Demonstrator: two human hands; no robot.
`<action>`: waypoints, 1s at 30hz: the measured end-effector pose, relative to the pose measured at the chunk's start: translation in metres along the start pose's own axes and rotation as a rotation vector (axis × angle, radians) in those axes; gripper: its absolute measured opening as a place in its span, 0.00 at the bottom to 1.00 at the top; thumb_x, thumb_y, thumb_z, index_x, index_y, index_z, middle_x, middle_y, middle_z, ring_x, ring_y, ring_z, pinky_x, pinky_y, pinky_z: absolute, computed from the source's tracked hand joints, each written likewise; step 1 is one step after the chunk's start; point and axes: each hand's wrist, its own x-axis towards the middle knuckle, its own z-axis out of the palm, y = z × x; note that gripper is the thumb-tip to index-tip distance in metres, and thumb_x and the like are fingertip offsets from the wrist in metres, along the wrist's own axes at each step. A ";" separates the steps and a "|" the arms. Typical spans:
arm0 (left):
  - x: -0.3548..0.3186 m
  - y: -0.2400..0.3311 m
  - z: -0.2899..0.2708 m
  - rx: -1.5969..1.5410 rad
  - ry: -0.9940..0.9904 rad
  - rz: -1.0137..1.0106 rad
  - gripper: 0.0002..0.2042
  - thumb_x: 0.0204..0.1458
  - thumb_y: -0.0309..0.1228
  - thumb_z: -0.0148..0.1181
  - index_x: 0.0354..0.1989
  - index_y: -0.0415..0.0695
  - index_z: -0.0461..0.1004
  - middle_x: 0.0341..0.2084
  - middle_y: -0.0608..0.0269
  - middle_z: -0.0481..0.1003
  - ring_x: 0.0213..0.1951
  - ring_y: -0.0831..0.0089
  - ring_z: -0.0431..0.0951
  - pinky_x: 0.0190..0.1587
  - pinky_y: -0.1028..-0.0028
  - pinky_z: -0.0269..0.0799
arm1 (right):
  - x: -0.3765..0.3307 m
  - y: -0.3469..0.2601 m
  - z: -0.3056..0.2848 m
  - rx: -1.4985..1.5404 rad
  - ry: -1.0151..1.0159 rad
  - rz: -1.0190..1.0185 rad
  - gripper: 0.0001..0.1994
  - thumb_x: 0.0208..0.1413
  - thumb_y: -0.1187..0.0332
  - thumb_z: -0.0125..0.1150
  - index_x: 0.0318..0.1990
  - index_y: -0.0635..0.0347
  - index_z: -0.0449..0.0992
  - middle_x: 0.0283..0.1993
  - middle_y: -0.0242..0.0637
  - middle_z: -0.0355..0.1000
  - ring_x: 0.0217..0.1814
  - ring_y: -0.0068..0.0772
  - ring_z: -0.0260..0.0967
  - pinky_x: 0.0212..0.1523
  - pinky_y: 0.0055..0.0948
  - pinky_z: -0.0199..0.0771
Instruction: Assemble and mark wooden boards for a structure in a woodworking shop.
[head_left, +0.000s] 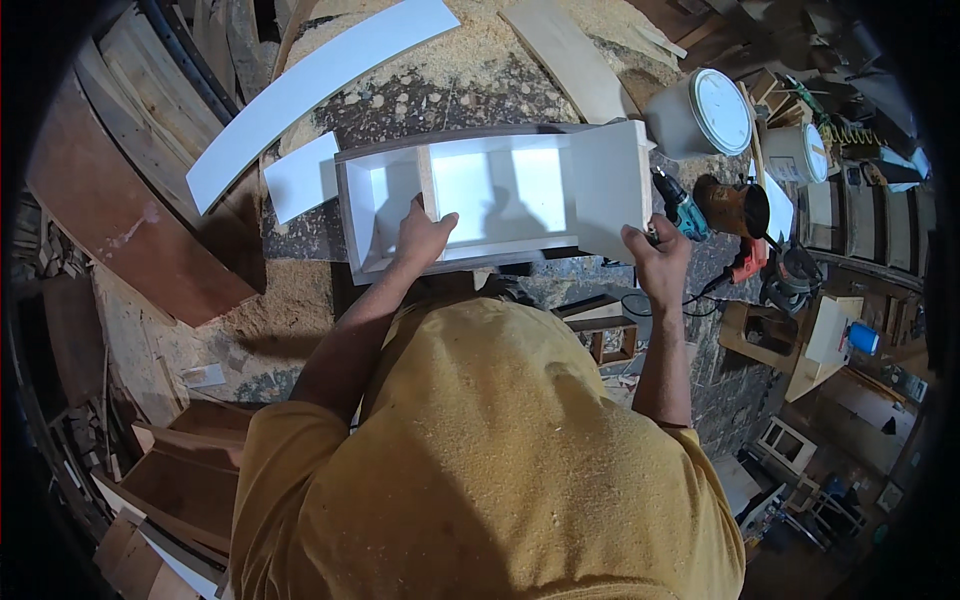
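A long wooden box [505, 243] with a white inside lies across the workbench in front of me, its open side up. One upright divider [427, 185] splits it into a small left compartment and a longer one. A pale panel [607, 190] covers its right end. My left hand [425, 235] grips the box where the divider meets the near side, thumb stretched to the right. At the right end my right hand [660, 255] is closed around the near corner, and some of its fingers are hidden. A teal cordless drill [684, 212] lies just beyond that hand.
Sawdust covers the workbench [400, 95]. White boards [318, 95] and a pale plank [570, 55] lie beyond the box. On the right stand a lidded white bucket [700, 112], a brown can [735, 207] and a red corded tool [745, 262]. A brown curved panel [120, 210] leans left.
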 end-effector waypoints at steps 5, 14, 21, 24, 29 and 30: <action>-0.001 0.002 -0.001 0.004 -0.005 -0.013 0.35 0.46 0.41 0.63 0.58 0.33 0.58 0.46 0.38 0.73 0.50 0.46 0.73 0.55 0.58 0.68 | 0.006 0.001 0.007 -0.094 -0.034 -0.008 0.14 0.45 0.69 0.63 0.21 0.69 0.65 0.16 0.30 0.59 0.22 0.17 0.52 0.22 0.25 0.57; -0.004 0.010 -0.003 -0.001 -0.002 0.003 0.33 0.46 0.40 0.63 0.56 0.33 0.59 0.47 0.39 0.73 0.51 0.46 0.73 0.55 0.59 0.68 | 0.015 -0.003 0.020 -0.169 -0.030 0.037 0.14 0.44 0.64 0.63 0.23 0.70 0.69 0.15 0.41 0.63 0.19 0.25 0.57 0.23 0.30 0.61; -0.003 0.010 -0.003 -0.007 -0.010 -0.038 0.33 0.46 0.39 0.63 0.57 0.33 0.59 0.48 0.39 0.72 0.51 0.47 0.73 0.55 0.59 0.67 | 0.010 -0.016 0.022 -0.352 -0.014 -0.023 0.14 0.43 0.62 0.62 0.24 0.68 0.70 0.17 0.48 0.66 0.19 0.41 0.65 0.25 0.35 0.65; -0.004 0.012 -0.004 0.007 -0.008 -0.036 0.33 0.46 0.38 0.63 0.57 0.32 0.58 0.48 0.39 0.72 0.51 0.47 0.73 0.55 0.60 0.67 | 0.010 -0.024 0.024 -0.426 -0.014 -0.032 0.14 0.43 0.62 0.61 0.24 0.66 0.71 0.19 0.50 0.68 0.22 0.48 0.68 0.27 0.39 0.68; -0.007 0.018 -0.005 0.062 -0.010 -0.049 0.33 0.46 0.38 0.63 0.57 0.32 0.58 0.48 0.39 0.72 0.51 0.47 0.73 0.55 0.60 0.68 | 0.007 -0.029 0.027 -0.505 -0.019 -0.040 0.13 0.43 0.61 0.60 0.24 0.65 0.72 0.21 0.51 0.70 0.26 0.55 0.71 0.30 0.44 0.69; -0.009 0.021 -0.006 0.058 -0.008 -0.046 0.34 0.46 0.38 0.63 0.58 0.32 0.58 0.48 0.39 0.72 0.51 0.47 0.73 0.55 0.60 0.68 | 0.007 -0.032 0.028 -0.489 -0.027 -0.036 0.13 0.43 0.62 0.60 0.23 0.64 0.72 0.21 0.52 0.70 0.27 0.54 0.71 0.30 0.43 0.69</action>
